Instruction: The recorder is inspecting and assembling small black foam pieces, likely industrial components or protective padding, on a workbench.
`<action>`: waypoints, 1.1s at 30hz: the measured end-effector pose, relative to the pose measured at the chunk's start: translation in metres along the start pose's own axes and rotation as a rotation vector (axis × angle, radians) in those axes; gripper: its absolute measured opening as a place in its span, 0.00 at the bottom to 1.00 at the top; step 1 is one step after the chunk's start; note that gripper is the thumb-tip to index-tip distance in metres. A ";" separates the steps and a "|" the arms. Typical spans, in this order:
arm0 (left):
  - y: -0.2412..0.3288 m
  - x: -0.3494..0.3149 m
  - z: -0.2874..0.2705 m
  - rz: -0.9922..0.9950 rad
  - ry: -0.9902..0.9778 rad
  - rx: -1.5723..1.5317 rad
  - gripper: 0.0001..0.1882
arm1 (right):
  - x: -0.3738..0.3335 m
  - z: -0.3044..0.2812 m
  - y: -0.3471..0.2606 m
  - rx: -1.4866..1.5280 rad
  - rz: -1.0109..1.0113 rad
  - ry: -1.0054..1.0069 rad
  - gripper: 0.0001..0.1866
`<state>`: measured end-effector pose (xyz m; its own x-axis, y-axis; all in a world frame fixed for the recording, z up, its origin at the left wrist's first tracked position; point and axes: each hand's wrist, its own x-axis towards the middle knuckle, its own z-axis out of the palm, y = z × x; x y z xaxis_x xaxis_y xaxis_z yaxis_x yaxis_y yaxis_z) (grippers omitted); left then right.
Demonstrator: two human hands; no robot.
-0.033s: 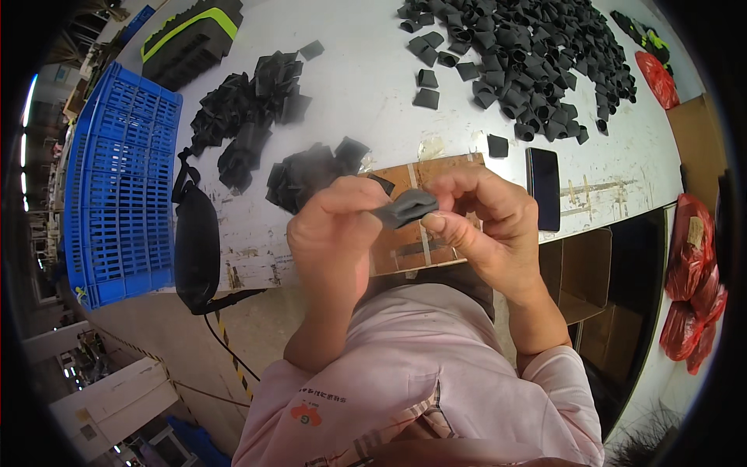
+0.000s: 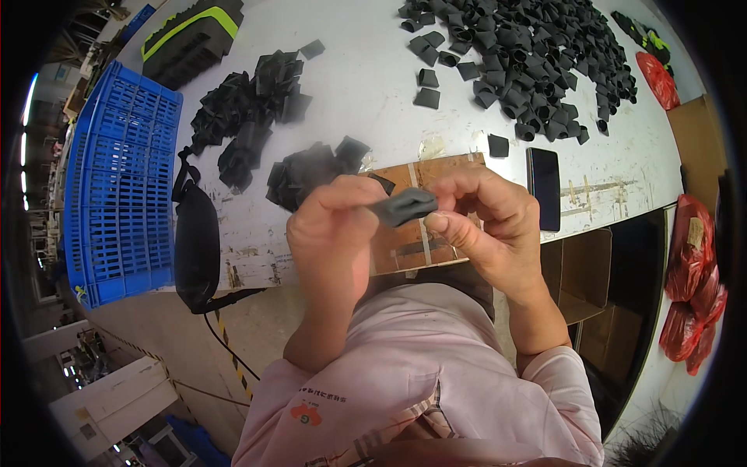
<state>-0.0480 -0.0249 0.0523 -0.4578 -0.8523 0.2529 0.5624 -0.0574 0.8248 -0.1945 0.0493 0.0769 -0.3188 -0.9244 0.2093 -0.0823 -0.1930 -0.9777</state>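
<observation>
A small dark grey fabric loop (image 2: 406, 207), folded with its end slightly gaping, is held between my two hands over a brown board (image 2: 393, 253) at the table's near edge. My left hand (image 2: 333, 229) closes on its left end, its fingertips partly hidden and blurred. At the other end, my right hand (image 2: 498, 222) pinches the loop between thumb and forefinger. Just beyond my left hand lies a heap of flat black pieces (image 2: 307, 173). A large pile of similar black loops (image 2: 529, 62), many standing open, covers the far right of the table.
A blue plastic crate (image 2: 124, 187) stands at the left, beside a black pouch (image 2: 197, 249). More black pieces (image 2: 253, 97) lie farther back, near a dark stack with a yellow-green band (image 2: 193, 47). A phone (image 2: 544, 191) and red bags (image 2: 689, 249) are to the right.
The loop has tilted slightly between my fingers, showing more of its flat side. Both hands stay almost in the same place.
</observation>
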 end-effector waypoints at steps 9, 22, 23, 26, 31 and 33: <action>-0.006 -0.004 -0.007 -0.180 0.092 -0.091 0.08 | -0.003 -0.001 0.007 -0.069 -0.008 -0.007 0.12; -0.017 -0.007 -0.015 -0.002 0.058 0.393 0.07 | 0.003 0.005 0.032 -0.642 -0.455 -0.072 0.12; -0.019 -0.008 -0.017 -0.015 0.072 0.364 0.06 | 0.003 0.006 0.033 -0.645 -0.458 -0.051 0.12; -0.020 -0.004 -0.021 0.002 0.066 0.389 0.06 | 0.003 0.009 0.028 -0.646 -0.393 -0.037 0.12; -0.022 -0.009 -0.025 0.054 0.043 0.406 0.06 | 0.001 0.007 0.015 -0.538 -0.339 -0.059 0.10; -0.022 -0.009 -0.022 0.058 0.031 0.396 0.06 | 0.003 0.005 0.018 -0.579 -0.406 -0.065 0.10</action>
<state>-0.0411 -0.0279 0.0207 -0.4090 -0.8639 0.2940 0.2746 0.1907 0.9425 -0.1920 0.0417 0.0597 -0.1013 -0.8377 0.5366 -0.6772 -0.3371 -0.6540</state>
